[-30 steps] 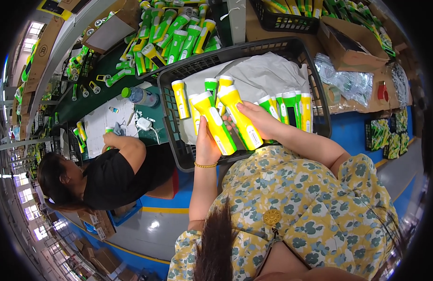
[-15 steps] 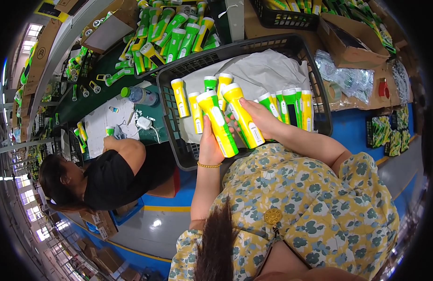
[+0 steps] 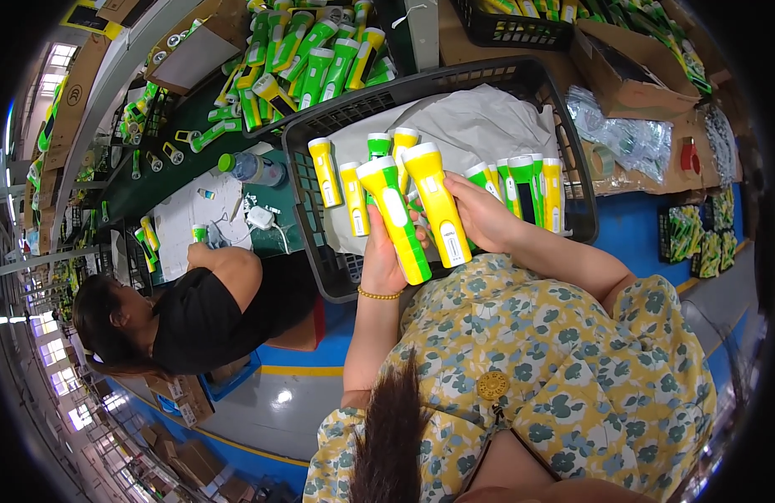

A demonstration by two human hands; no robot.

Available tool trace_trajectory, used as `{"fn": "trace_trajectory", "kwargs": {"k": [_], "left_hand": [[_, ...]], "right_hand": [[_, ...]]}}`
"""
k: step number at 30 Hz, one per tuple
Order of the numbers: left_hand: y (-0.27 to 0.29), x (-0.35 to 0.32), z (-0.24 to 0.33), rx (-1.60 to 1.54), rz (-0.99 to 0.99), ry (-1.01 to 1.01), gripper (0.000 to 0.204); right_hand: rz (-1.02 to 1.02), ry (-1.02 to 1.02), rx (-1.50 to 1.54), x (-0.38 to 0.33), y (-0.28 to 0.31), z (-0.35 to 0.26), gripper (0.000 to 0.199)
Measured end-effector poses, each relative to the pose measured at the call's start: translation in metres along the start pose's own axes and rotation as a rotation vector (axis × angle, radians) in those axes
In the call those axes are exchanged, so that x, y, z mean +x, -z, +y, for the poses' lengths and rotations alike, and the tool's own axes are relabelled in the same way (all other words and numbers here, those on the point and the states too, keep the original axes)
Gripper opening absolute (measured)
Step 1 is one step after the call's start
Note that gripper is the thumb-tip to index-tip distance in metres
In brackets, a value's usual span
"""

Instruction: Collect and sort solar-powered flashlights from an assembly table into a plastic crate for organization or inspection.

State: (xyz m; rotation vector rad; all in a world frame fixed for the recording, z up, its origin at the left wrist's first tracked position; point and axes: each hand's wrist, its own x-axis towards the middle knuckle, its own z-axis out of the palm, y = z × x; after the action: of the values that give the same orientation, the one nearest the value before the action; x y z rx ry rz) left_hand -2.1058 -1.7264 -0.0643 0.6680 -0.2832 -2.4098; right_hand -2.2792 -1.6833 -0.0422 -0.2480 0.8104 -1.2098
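Observation:
My left hand point(image 3: 381, 261) is closed around a yellow-and-green flashlight point(image 3: 395, 214), its white head up and tilted a little left. Beside it, my right hand point(image 3: 481, 215) grips a yellow flashlight point(image 3: 440, 204) with a white head and a pale switch plate. The two flashlights are side by side, over the near edge of a black plastic crate point(image 3: 585, 220). Inside the crate, on crumpled white paper point(image 3: 480, 121), stand more flashlights: several at the left, among them a yellow one point(image 3: 324, 173), and a green-and-yellow row point(image 3: 552, 197) at the right. Some fingers are hidden behind the flashlights.
A co-worker in black point(image 3: 205, 323) sits at a green bench on the left, near a green-capped bottle point(image 3: 252, 169). Beyond my crate lies a heap of flashlights point(image 3: 316, 71). An open cardboard box point(image 3: 630, 75) and clear plastic bags point(image 3: 622, 134) are at the far right.
The flashlight in my right hand has turned slightly more upright, and that hand's fingers have shifted along its side. My left hand has moved slightly, still holding its flashlight.

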Motion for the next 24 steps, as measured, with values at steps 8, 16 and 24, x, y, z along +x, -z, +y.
{"fn": "trace_trajectory", "kwargs": {"k": [8,16,24], "left_hand": [[-0.01,-0.006,0.006,0.093,0.062,-0.056,0.051],[-0.001,-0.015,0.024,-0.262,-0.118,0.049,0.049],[-0.005,-0.022,0.032,-0.19,-0.122,-0.045,0.051]], "right_hand": [[-0.001,0.066,0.0,-0.003,0.0,0.001,0.043],[0.037,0.038,0.01,-0.005,0.004,0.004,0.046],[0.016,0.008,-0.022,-0.007,0.004,0.002,0.04]]}}
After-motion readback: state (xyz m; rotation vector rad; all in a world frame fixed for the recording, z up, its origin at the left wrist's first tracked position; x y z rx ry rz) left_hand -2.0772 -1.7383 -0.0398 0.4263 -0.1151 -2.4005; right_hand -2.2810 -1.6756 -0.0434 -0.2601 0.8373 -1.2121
